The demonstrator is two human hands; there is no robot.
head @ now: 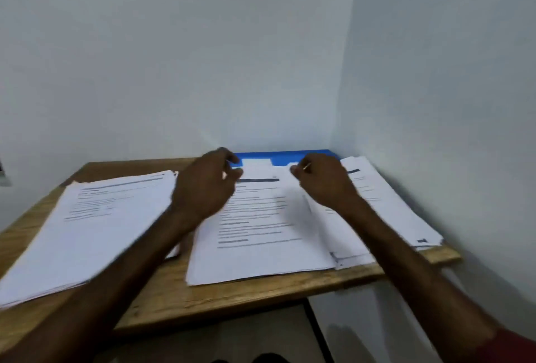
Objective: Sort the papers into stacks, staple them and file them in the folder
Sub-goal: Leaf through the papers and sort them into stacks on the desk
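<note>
Three stacks of printed white papers lie on a wooden table (232, 296): a left stack (87, 226), a middle stack (261, 235) and a right stack (385, 203). A blue folder (290, 155) lies flat against the back wall, partly under the middle and right stacks. My left hand (203, 188) hovers over the middle stack's top left corner, fingers loosely curled and blurred, with nothing seen in them. My right hand (324, 180) is over the seam between the middle and right stacks. Its curled fingers pinch a thin pale sliver (307, 166).
White walls close in the table at the back and on the right. The right stack overhangs the table's right edge a little. A dark table leg (316, 330) runs down below the front edge. No stapler shows.
</note>
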